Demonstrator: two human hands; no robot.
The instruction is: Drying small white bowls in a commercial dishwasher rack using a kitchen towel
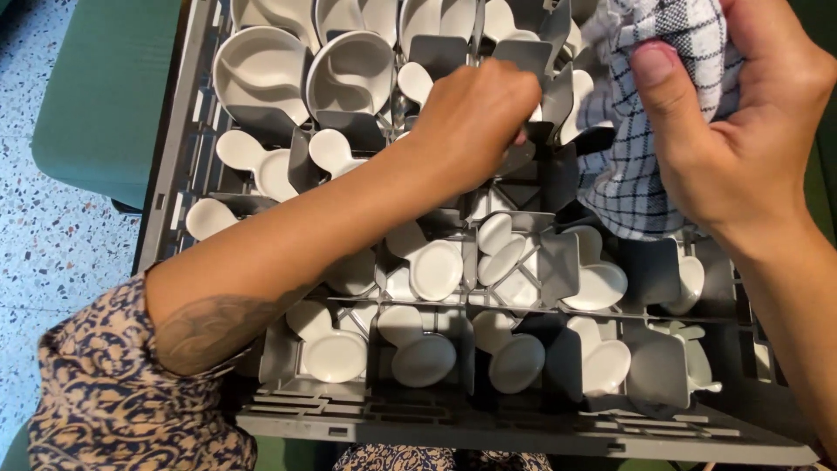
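Head view, looking straight down into a grey dish rack (488, 427) divided into compartments.

Left hand (479, 122) reaching deep into a middle compartment, knuckles up, fingers curled together around something below; grasped item hidden under the hand, possibly the handle of a white spoon, cannot confirm. Forearm lying diagonally across the rack, covering several compartments.

Right hand (741, 131) raised above the rack's right side, fingers clamped on a blue-and-white checked cloth (636, 157); thumb pressed flat on the fabric, rest of the cloth bunched in the palm and hanging down onto the rack. Held that way, apparently ready for wiping.

White soup spoons (436, 266) standing nose-down, one or two per compartment, handles up; dividers keeping them apart and tilted, likely for draining. White divided bowls (261, 74) propped on edge at the far left of the rack, same reasoning.

Rack resting on a green surface (105, 96); speckled floor (44, 244) at left. Patterned sleeve (105, 392) at lower left.

Far row cut off by the frame top. Compartments under the cloth not visible. Right edge of rack hidden behind the right forearm.
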